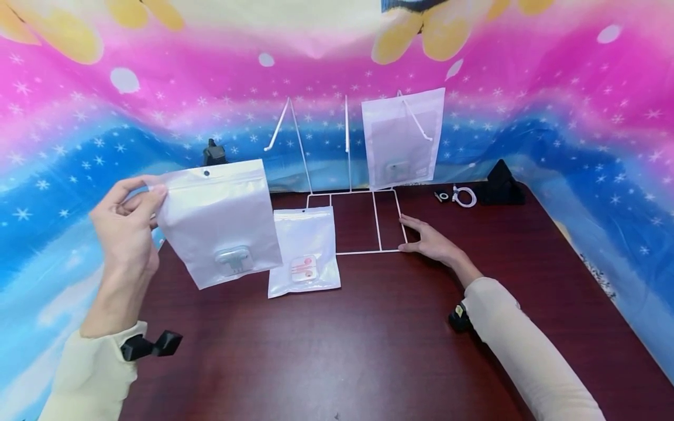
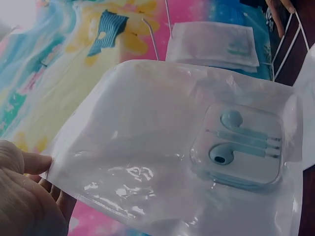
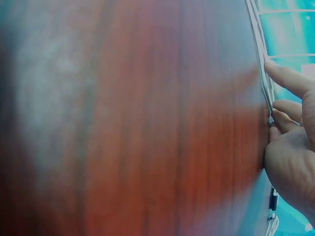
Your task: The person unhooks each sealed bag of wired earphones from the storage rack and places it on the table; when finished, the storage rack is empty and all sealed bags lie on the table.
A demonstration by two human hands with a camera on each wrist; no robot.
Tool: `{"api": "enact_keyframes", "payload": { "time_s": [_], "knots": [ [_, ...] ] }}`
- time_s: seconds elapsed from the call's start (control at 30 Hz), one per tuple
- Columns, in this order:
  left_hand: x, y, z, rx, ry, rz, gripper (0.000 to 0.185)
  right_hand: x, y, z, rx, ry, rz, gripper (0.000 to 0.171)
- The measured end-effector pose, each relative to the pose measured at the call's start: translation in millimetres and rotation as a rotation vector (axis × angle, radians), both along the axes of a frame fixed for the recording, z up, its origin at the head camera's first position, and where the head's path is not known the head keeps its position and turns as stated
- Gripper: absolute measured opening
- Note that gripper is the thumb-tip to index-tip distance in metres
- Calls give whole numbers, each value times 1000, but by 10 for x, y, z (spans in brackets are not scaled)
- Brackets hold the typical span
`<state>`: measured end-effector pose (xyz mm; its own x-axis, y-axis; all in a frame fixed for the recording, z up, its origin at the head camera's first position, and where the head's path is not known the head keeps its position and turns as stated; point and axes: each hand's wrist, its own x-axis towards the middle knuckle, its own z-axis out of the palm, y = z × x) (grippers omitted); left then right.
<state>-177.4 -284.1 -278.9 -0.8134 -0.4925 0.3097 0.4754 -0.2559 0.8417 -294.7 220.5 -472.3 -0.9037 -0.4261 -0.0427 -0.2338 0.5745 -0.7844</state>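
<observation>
At the upper left of the head view, my left hand (image 1: 126, 219) pinches the edge of a white zip bag (image 1: 218, 213) near its top corner, holding it above the table. Through its front shows a clear case of earphones (image 2: 238, 147), green-tinted in the left wrist view. A second white bag (image 1: 308, 237), with pink-looking earphones in a case, lies partly on the white wire display rack (image 1: 360, 252). From the rack's right hook hangs a third bag (image 1: 400, 137). My right hand (image 1: 434, 242) touches the rack base's right front corner with thumb and fingers extended.
On the dark red table (image 1: 337, 351), a coiled white cable (image 1: 464, 197) and a black stand (image 1: 502, 184) sit at the back right. Another small dark object (image 1: 213, 153) stands at the back left. A patterned cloth (image 1: 316, 70) forms the backdrop.
</observation>
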Motion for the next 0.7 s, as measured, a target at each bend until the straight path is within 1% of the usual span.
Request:
{"api": "enact_keyframes", "payload": {
  "time_s": [0.13, 0.23, 0.33, 0.43, 0.53, 0.6, 0.67, 0.7],
  "knots": [
    [39, -129, -82, 29, -69, 28, 32, 4, -2, -2, -3, 1, 0, 81],
    [41, -242, -139, 60, -130, 31, 32, 4, -2, 1, -7, 1, -3, 81],
    [24, -378, -186, 61, -218, 33, 32, 2, 1, -1, -9, 2, -5, 81],
    [-17, -516, -226, 45, -325, 40, 27, -3, 9, -16, -4, 6, -5, 81],
    [-93, -632, -295, -45, -458, 86, 31, -4, 17, -20, 6, 11, -9, 81],
    [-151, -693, -346, -125, -546, 123, 40, -4, 17, -15, 9, 12, -9, 81],
    [-214, -745, -398, -201, -612, 157, 50, -8, 16, -16, 11, 12, -9, 81],
    [-244, -766, -417, -229, -630, 165, 54, -11, 16, -18, 12, 12, -9, 81]
  ]
}}
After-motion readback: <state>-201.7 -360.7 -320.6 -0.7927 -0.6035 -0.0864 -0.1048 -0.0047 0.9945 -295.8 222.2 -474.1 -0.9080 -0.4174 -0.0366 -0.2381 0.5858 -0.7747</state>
